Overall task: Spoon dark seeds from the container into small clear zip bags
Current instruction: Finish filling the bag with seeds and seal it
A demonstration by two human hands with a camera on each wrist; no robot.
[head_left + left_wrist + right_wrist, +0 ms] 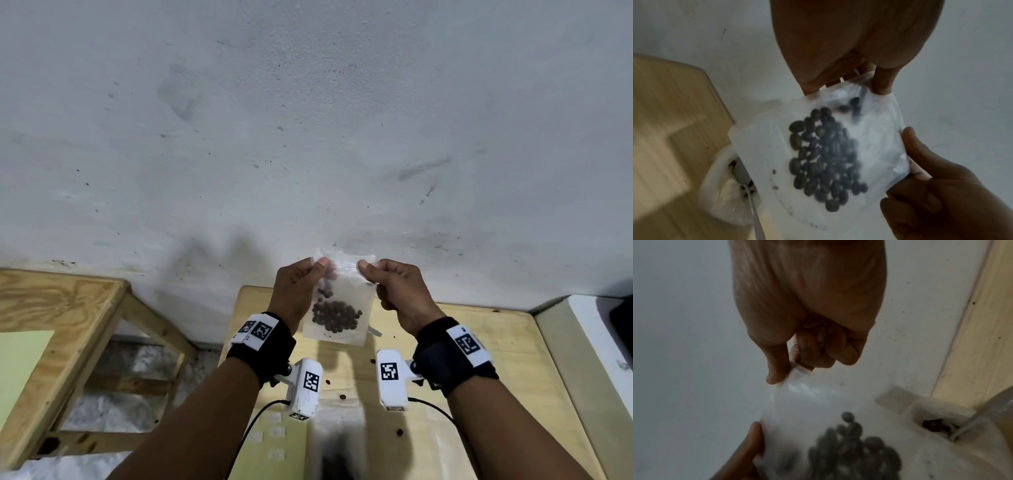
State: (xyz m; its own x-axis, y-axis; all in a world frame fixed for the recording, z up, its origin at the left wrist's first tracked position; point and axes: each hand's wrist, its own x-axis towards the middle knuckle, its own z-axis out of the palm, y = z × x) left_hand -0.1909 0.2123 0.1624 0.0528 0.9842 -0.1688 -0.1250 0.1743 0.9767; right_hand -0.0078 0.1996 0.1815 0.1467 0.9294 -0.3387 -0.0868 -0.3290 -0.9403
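You see dark seeds (336, 317) in a clear bag (346, 291), black wristbands (263, 346) with black-and-white square-patterned tags (389, 371), a pale wooden table (507, 346), and a speckled grey-white wall (308, 120).

One zip bag (337, 301), holding dozens of dark seeds (337, 317), too many to count. One container (723, 191), one spoon (754, 209). Four loose seeds (342, 397) show on the tabletop (496, 359). Two hands.

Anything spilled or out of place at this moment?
Yes. A few dark seeds lie loose on the wooden table, scattered below the hands, outside any bag. The bag itself looks fine: the left hand and right hand pinch its top edge, and the seeds sit inside.
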